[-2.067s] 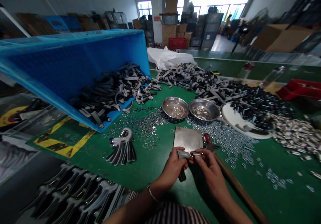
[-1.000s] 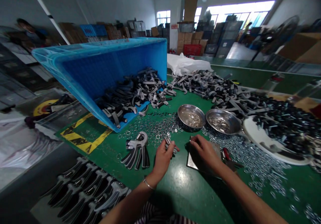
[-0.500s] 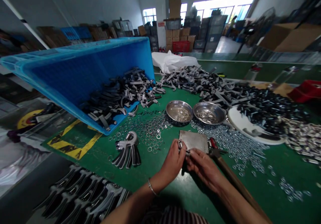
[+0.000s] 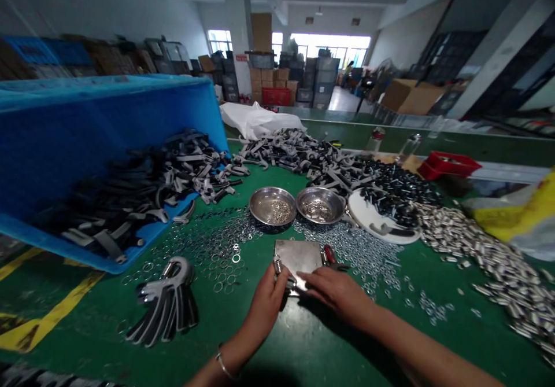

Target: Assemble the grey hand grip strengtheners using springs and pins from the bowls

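Note:
My left hand [image 4: 267, 291] is closed around a small part with a shiny coiled metal end [image 4: 278, 264] sticking up past the fingers; most of it is hidden, and a dark piece shows below. Close beside it, my right hand [image 4: 336, 294] stretches its fingers over the flat metal plate [image 4: 303, 254], fingertips near the left hand's part. No object shows in the right fingers. To the left, several grey-and-black hooked levers [image 4: 167, 300] lie fanned together on the green table.
Left stands a blue crate [image 4: 208, 103] of levers. Beyond the plate are two steel bowls [image 4: 255, 207] [image 4: 338, 213] and a white dish [image 4: 368, 225]. Loose rings, nuts, black-headed bolts and metal cylinders [image 4: 489, 254] cover the right. A red-handled tool [image 4: 330, 254] lies beside the plate.
The view has swung right, and things sit further left. My right hand has drawn away from the part in my left hand, fingers now stretched over the plate.

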Action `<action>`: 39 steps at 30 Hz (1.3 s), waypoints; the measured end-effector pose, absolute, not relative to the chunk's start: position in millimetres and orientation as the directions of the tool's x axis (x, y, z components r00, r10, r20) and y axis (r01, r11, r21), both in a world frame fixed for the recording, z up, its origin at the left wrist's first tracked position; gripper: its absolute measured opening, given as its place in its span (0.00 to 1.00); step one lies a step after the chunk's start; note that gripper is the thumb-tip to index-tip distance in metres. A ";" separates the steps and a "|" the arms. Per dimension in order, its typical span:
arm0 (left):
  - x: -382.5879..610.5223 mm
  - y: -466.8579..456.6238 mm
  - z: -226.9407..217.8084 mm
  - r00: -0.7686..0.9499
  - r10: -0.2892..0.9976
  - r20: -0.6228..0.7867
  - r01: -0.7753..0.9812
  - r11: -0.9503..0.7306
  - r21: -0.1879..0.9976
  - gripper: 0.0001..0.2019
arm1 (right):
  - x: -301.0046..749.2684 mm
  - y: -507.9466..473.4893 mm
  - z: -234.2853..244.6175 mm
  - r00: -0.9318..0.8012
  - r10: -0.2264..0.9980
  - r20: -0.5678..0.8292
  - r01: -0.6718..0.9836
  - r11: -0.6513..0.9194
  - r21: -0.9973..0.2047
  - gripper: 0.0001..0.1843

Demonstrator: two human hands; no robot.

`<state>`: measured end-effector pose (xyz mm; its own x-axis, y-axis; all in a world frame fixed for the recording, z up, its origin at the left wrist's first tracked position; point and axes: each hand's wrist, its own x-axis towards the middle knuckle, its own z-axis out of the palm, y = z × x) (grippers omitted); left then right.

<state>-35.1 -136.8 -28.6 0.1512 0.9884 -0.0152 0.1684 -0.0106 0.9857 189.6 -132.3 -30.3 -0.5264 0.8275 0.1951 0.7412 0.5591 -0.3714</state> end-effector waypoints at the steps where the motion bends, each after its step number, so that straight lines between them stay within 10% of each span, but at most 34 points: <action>1: -36.0 -132.6 -29.8 0.131 0.991 -0.038 0.157 0.017 0.988 0.18 | 211.8 -115.2 -26.7 -0.423 0.897 0.132 0.810 0.439 -0.390 0.18; 7: -26.5 -112.2 -30.8 0.112 0.983 -0.146 0.080 0.137 0.987 0.22 | 342.1 25.7 -8.9 0.224 0.968 0.108 0.943 -0.188 -0.276 0.15; 12: -6.3 -101.6 -43.0 0.147 0.956 -0.254 -0.040 0.262 0.964 0.23 | 362.7 96.2 -15.5 0.418 0.906 0.069 0.885 -0.389 -0.257 0.19; 20: -11.1 -88.4 -42.4 0.026 0.934 -0.357 -0.468 0.327 0.821 0.18 | 292.8 20.7 9.7 0.170 0.985 0.010 0.799 -0.131 -0.587 0.18; 24: -1.7 -109.2 -38.1 0.060 0.946 -0.318 -0.557 0.296 0.776 0.16 | 194.6 -100.5 4.9 0.015 0.996 0.092 0.257 0.085 -0.963 0.18; 30: -0.1 -143.0 -14.6 0.161 0.970 -0.183 -0.592 0.243 0.769 0.17 | 129.9 -163.8 -25.5 0.138 0.944 0.299 0.319 0.243 -0.916 0.15; 39: -28.1 -158.4 -6.0 0.131 0.985 -0.108 -0.213 0.135 0.968 0.18 | 147.8 -185.2 -2.8 -0.207 0.933 0.294 0.588 0.359 -0.725 0.06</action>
<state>-28.1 -158.4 -6.0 0.1313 0.9854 -0.1084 -0.2134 0.1349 0.9676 147.8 -185.2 -2.8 -0.2074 0.9330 0.2942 0.5875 0.3592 -0.7251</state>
